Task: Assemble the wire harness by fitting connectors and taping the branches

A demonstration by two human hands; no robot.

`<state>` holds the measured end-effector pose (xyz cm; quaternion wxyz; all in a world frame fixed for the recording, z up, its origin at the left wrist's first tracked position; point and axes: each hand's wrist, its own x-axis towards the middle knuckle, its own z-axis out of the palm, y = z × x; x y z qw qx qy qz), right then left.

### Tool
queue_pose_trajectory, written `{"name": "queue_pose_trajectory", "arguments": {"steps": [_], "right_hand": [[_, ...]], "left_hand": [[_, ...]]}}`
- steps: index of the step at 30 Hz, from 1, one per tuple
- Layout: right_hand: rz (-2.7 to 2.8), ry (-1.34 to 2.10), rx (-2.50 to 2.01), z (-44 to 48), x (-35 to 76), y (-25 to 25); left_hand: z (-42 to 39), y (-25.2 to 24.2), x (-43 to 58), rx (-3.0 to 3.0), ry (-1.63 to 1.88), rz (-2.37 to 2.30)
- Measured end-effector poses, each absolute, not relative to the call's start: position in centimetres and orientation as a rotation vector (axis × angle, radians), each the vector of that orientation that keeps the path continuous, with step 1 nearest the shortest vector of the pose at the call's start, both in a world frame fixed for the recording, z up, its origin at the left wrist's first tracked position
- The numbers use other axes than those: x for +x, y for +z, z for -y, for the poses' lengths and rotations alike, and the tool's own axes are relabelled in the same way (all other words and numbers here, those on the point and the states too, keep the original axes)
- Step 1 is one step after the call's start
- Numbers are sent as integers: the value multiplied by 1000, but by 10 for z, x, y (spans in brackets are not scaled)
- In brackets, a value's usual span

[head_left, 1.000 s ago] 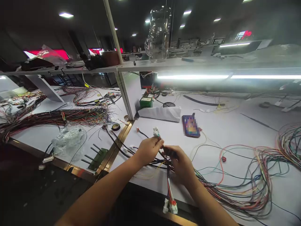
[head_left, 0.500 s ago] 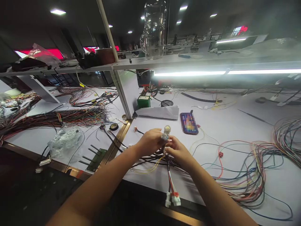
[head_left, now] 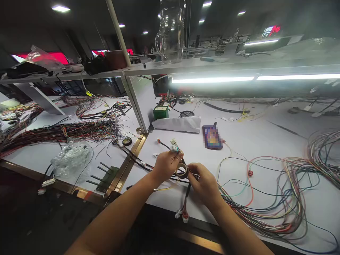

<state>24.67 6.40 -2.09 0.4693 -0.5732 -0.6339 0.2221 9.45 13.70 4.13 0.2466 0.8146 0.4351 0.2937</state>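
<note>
My left hand [head_left: 165, 165] is closed around a bundle of wires just below a white connector [head_left: 174, 145] that sticks up past my fingers. My right hand [head_left: 203, 185] grips a small roll of tape [head_left: 182, 171] held against the same bundle. The wire harness [head_left: 265, 209] trails off to the right in a loose tangle of coloured wires. A branch with small red and white connectors [head_left: 182, 214] hangs down over the white table's front edge [head_left: 170, 203] between my forearms.
A folded white pouch [head_left: 177, 124], a green box [head_left: 160, 112] and a blurred flat device [head_left: 211, 136] lie behind my hands. On the left bench lie more wire bundles [head_left: 61, 131], a plastic bag [head_left: 71, 157], a green pin fixture [head_left: 105, 177] and a tape roll [head_left: 127, 141]. A glass jug [head_left: 170, 33] stands on the overhead shelf.
My hands dropped lower and apart a little. The tape roll has come round to the near side of the bundle, in my right hand. The hanging connectors swung left.
</note>
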Motion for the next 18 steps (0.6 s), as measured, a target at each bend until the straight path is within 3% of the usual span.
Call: {"name": "queue_pose_trajectory", "arguments": {"steps": [10, 18], "right_hand": [[1552, 628, -1333, -72, 257, -42], [1870, 176, -1225, -73, 252, -39]], "left_hand": [[-129, 20, 89, 1804, 560, -981], [-122, 25, 97, 1703, 694, -1035]]}}
